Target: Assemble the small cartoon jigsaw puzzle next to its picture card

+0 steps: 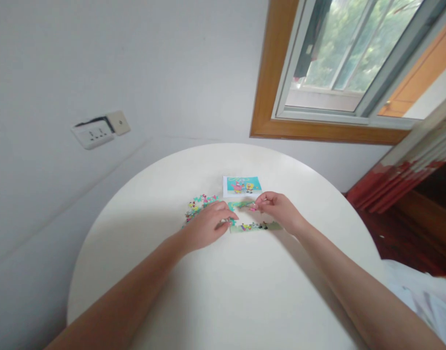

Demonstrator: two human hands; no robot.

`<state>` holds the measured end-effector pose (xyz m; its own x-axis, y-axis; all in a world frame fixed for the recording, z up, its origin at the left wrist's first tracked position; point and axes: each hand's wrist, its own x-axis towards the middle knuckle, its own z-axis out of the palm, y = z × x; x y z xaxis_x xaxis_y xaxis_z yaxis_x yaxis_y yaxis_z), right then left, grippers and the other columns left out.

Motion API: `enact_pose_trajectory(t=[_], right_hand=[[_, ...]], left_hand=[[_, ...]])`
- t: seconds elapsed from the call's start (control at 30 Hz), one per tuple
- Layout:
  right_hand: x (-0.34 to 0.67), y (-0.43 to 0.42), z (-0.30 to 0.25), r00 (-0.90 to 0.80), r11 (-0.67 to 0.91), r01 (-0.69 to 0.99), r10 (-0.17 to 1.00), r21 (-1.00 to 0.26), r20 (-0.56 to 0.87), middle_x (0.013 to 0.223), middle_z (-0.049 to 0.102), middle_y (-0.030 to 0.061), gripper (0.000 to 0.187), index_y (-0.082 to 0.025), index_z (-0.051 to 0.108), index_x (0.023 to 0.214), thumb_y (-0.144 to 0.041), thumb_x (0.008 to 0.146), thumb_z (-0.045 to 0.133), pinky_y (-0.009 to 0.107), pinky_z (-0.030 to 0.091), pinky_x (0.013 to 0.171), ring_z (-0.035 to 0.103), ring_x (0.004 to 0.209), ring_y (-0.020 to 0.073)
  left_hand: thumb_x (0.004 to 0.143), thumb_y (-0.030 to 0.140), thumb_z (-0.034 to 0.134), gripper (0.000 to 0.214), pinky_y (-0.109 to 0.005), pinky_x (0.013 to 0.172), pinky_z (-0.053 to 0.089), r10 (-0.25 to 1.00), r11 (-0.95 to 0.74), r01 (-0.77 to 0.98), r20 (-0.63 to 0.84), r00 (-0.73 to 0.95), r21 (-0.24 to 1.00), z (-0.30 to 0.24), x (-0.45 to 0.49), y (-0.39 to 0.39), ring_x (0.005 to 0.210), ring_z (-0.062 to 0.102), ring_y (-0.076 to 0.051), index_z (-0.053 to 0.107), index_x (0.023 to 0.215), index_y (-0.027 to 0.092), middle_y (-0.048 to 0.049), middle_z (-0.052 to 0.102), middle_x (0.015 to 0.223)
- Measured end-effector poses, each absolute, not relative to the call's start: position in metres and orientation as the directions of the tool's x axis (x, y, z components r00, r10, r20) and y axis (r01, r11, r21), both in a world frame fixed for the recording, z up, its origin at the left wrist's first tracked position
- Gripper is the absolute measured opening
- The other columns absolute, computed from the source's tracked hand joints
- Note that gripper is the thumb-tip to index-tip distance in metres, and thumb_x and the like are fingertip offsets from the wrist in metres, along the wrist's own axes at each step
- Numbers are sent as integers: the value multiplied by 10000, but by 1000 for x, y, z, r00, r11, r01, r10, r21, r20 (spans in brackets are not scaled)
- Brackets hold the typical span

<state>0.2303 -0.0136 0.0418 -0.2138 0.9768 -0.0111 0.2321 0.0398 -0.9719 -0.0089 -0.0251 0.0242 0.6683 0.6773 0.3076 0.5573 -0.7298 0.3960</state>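
Two hands at work near the centre of a round white counter (244, 291), both forearms reaching in from its near edge and converging. Part-built puzzle frame (254, 226) lies between them, slightly toward the far edge. Its lower strip is the clearest part, long axis running left to right, roughly parallel to the near edge, right end pointing at the right wrist. A shorter upper strip (240, 205) runs the same way just beyond it. Left hand (208, 226) palm down, knuckles raised, fingers bent and pressed onto the left end of the frame; cannot tell whether its grip has closed on a piece or only rests there. Right hand (279, 209) tilted, wrist low on the counter, thumb and forefinger drawn together in a closed pinch grip at the right part of the upper strip; what sits between the tips is too small to make out. Loose pieces (199, 201) heaped just beyond the left hand, toward the left edge. Picture card (242, 185) flat beyond the frame, toward the far edge, long side also left to right. Wall socket (93, 133) on the wall beyond the left edge; window (335, 63) beyond the far right.
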Motion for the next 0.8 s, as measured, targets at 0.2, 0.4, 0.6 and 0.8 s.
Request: enact_pose_trajectory(t=[0.2,0.4,0.6,0.8], right_hand=[[229,-16,42,-250,-24,191,965,-981,-73,649,654,-13,234,-177,601,766,-376,702,706,227,405,563,543,584,100],[229,-14,37,-289,49,184,957,-982,-7,699,673,2,220,-178,608,801,-377,743,681,241,459,592,576,611,109],[230,-11,28,-322,162,311,945,-936,56,685,640,-7,133,-180,629,794,-309,790,597,236,464,604,603,620,120],[227,-17,30,-437,373,455,885,-809,162,802,693,24,190,-170,708,877,-206,822,529,239,452,671,598,709,132]], left_hand=[[920,192,468,247,-318,854,417,689,-720,565,316,653,403,26,-14,-22,939,541,-197,658,1076,202,-72,581,965],[909,168,471,246,-318,870,413,673,-732,545,312,671,408,26,-11,-24,960,540,-198,661,1062,197,-75,578,969],[888,138,480,269,-304,841,408,649,-751,528,295,701,396,27,-9,-26,929,531,-194,679,1058,200,-66,564,930],[871,125,489,279,-290,807,403,652,-747,534,281,705,395,26,-7,-27,888,522,-183,703,1029,208,-55,548,891]])
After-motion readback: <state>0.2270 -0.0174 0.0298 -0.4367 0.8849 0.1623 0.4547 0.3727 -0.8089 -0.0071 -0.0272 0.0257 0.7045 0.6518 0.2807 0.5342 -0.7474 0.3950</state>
